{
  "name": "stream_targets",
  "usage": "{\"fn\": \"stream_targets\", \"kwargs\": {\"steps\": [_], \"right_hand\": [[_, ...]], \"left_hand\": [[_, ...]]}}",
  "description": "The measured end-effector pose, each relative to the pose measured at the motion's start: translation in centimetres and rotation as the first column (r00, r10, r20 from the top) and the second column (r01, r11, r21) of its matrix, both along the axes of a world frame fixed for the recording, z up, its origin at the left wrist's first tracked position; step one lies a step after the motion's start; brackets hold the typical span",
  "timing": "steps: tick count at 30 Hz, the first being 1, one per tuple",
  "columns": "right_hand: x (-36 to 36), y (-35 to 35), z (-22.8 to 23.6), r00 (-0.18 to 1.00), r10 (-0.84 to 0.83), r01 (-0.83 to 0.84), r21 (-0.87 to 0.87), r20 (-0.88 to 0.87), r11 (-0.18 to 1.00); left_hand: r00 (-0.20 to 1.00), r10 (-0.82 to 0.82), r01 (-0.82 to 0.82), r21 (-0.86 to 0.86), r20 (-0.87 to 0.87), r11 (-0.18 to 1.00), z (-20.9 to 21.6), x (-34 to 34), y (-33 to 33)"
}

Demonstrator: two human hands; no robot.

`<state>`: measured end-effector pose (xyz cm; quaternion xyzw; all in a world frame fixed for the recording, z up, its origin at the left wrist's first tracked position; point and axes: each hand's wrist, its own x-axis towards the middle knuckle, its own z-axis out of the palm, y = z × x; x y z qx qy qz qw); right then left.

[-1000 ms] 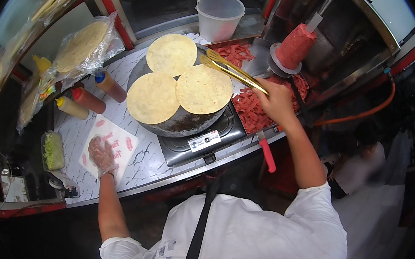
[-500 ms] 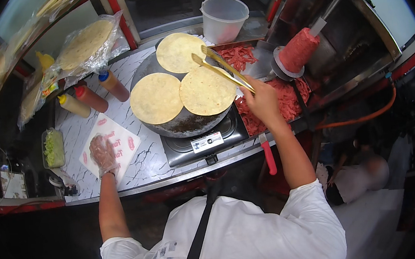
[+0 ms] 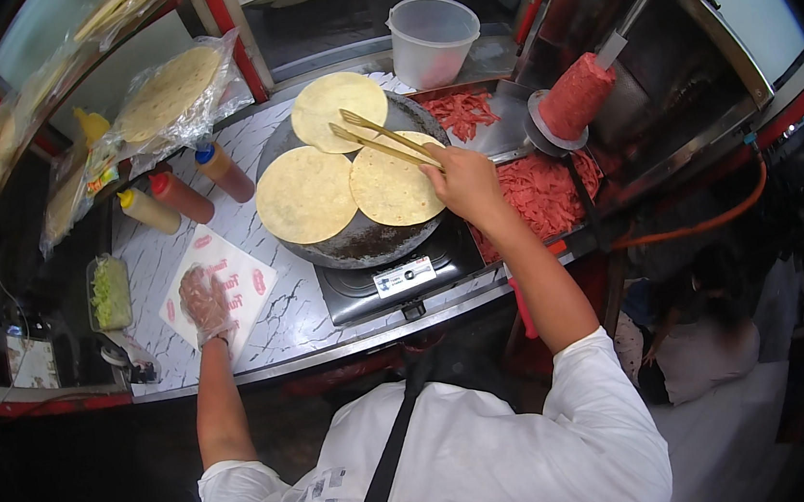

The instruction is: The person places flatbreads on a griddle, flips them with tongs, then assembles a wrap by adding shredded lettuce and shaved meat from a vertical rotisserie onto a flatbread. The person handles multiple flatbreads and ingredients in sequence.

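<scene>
Three flatbreads lie on a round dark griddle (image 3: 363, 249) over a black gas stove (image 3: 349, 300): a left flatbread (image 3: 305, 197), a right flatbread (image 3: 397, 198) and a far flatbread (image 3: 335, 103). My right hand (image 3: 465, 182) is closed round the tongs (image 3: 391, 142), above the right flatbread. The tongs' slightly parted tips are over the near edge of the far flatbread; whether they touch it I cannot tell. My left hand (image 3: 206, 304), in a clear plastic glove, rests flat on a printed white paper sheet (image 3: 247, 271) on the counter.
Three squeeze bottles (image 3: 186, 196) stand left of the griddle. A tub of shredded greens (image 3: 110, 294) sits at far left. Sliced meat (image 3: 547, 193) fills a tray at right, beneath a meat cone (image 3: 577, 97) on a spit. A red-handled knife (image 3: 522, 307) hangs by the edge.
My right hand and the tongs have moved left across the griddle. The far flatbread has shifted slightly left and nearer. My left hand stays on the paper.
</scene>
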<state>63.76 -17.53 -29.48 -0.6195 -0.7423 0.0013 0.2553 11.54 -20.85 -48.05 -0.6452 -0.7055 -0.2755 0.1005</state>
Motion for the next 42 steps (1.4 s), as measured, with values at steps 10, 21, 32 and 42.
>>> {"fn": "stream_targets", "kwargs": {"steps": [10,21,32,42], "right_hand": [[2.7,-1.3,0.0,0.996,-0.027,0.034,0.070,-0.090,0.997],[6.0,-9.9,2.2,0.999,0.017,-0.014,-0.060,0.043,0.998],[4.7,-13.3,3.4,0.994,-0.067,0.061,0.062,0.087,0.996],[-6.4,-12.2,0.6,0.959,0.118,-0.197,0.309,0.256,0.930]], "left_hand": [[0.999,-0.037,0.037,0.040,-0.005,0.999,-0.3,-0.3,0.2],[1.000,0.006,-0.006,-0.008,-0.012,1.000,-0.2,-0.2,0.1],[0.998,-0.031,0.031,0.013,0.047,0.999,0.0,-0.1,0.0],[0.985,-0.108,0.109,-0.002,0.137,0.994,0.3,-0.2,-0.1]]}}
